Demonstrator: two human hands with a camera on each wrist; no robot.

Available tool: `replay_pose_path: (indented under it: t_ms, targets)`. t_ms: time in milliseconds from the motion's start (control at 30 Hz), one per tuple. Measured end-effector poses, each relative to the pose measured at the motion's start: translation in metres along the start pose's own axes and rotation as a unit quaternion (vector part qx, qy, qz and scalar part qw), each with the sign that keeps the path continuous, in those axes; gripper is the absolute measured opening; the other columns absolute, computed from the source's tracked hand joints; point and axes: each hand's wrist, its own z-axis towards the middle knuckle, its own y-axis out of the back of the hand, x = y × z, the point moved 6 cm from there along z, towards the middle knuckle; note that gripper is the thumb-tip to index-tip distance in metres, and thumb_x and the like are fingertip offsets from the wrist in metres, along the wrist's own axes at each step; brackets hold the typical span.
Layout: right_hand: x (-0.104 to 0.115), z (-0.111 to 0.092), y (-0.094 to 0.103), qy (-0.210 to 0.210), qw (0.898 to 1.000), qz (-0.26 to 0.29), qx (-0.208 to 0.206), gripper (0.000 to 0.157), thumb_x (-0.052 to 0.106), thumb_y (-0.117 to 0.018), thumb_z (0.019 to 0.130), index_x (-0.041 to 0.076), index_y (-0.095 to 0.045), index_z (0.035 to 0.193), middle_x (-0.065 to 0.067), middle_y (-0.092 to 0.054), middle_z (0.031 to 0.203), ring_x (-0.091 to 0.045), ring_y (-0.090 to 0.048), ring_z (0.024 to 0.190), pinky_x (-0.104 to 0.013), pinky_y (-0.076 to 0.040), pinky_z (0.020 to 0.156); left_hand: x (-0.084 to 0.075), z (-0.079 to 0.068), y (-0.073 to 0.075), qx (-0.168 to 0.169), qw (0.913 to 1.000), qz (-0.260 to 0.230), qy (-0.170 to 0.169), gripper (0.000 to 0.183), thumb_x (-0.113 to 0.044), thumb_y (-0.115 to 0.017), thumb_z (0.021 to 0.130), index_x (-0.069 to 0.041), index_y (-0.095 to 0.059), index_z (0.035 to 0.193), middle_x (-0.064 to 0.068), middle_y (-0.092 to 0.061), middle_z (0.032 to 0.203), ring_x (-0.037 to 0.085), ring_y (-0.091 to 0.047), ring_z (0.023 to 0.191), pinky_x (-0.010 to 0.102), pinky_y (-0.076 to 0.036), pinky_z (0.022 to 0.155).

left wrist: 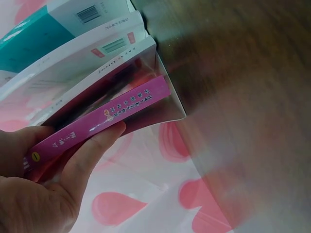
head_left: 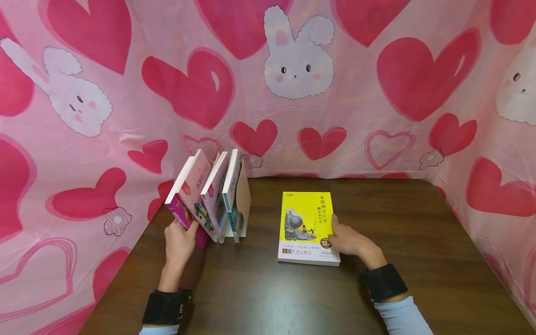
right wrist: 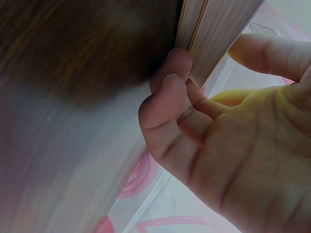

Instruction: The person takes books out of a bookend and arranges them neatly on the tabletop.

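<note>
My left hand (head_left: pixel 180 242) grips a book with a purple spine (left wrist: pixel 99 119), thumb on one side and fingers on the other. The book leans at the left end of an upright row, its lower end inside a pale book holder (head_left: pixel 244 200). Beside it stand a pink-covered book (head_left: pixel 196 186), another pink-spined book (head_left: pixel 215 190) and a white-and-teal book (head_left: pixel 231 195). On the table, a yellow-covered book (head_left: pixel 307 218) lies face up. At its right edge, my right hand (head_left: pixel 353 239) pinches it; curled fingers (right wrist: pixel 165 104) meet the page side, where a thin seam suggests two stacked volumes.
The brown wooden table (head_left: pixel 268 298) stretches under everything. A pink cloth (head_left: pixel 356 153) with hearts and rabbits hangs along its back and sides, close behind the book row. Black bands (head_left: pixel 383 281) circle both wrists.
</note>
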Motion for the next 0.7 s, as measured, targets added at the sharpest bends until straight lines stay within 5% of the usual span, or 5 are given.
replay_pose_path:
  t_ms: [333, 700]
  targets:
    - [0.001, 0.000, -0.001, 0.006, 1.000, 0.010, 0.001, 0.084, 0.019, -0.057, 0.105, -0.017, -0.005, 0.160, -0.036, -0.033, 0.159, -0.042, -0.048, 0.124, -0.065, -0.037, 0.109, -0.003, -0.004, 0.007, -0.024, 0.9996, 0.009, -0.006, 0.026, -0.011, -0.072, 0.099, 0.011, -0.072, 0.111, 0.029, -0.075, 0.099, 0.037, -0.074, 0.083, 0.044, -0.057, 0.065]
    - [0.000, 0.000, 0.000, 0.003, 1.000, 0.014, 0.000, 0.084, 0.021, -0.059, 0.105, -0.014, -0.006, 0.160, -0.033, -0.041, 0.154, -0.041, -0.049, 0.121, -0.064, -0.040, 0.105, -0.007, -0.008, 0.015, -0.018, 0.9998, 0.000, 0.002, 0.034, -0.014, -0.071, 0.101, 0.014, -0.068, 0.120, 0.033, -0.073, 0.105, 0.047, -0.074, 0.092, 0.062, -0.059, 0.077]
